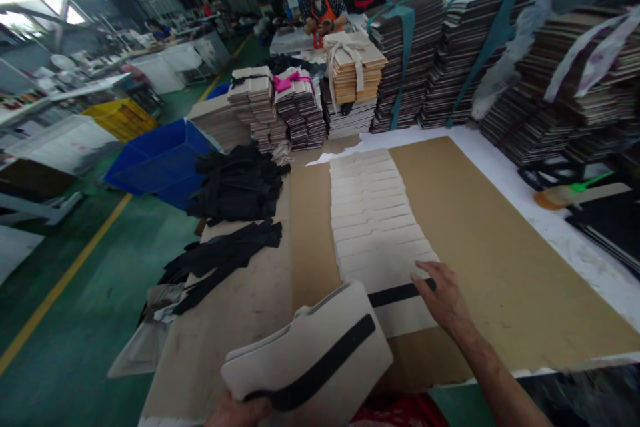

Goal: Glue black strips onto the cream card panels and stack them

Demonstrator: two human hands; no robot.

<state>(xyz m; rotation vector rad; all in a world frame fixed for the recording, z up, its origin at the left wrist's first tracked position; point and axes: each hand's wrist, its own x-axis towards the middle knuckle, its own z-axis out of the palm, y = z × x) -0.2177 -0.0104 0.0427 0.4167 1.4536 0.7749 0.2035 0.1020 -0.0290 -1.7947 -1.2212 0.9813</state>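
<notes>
At the bottom, my left hand [240,410] grips the lower left corner of a few beige panels [310,340], stacked together. A black strip [330,363] runs along the top panel, and my fingers lie over its left end. My right hand [445,300] hovers at or rests on the right edge of a row of overlapping beige panels [375,213]; contact is unclear. Its thumb and fingers are apart, close to the end of another black strip [395,295] on the nearest panel. The held panels hide part of that row's left corner.
Brown board [500,247] covers the table. Black strips lie in a bundle [240,183] and a loose pile [225,257] at left, near a blue bin [160,157]. Tied panel stacks [407,60] line the back. A brush [555,197] lies right. Another person [323,3] stands beyond.
</notes>
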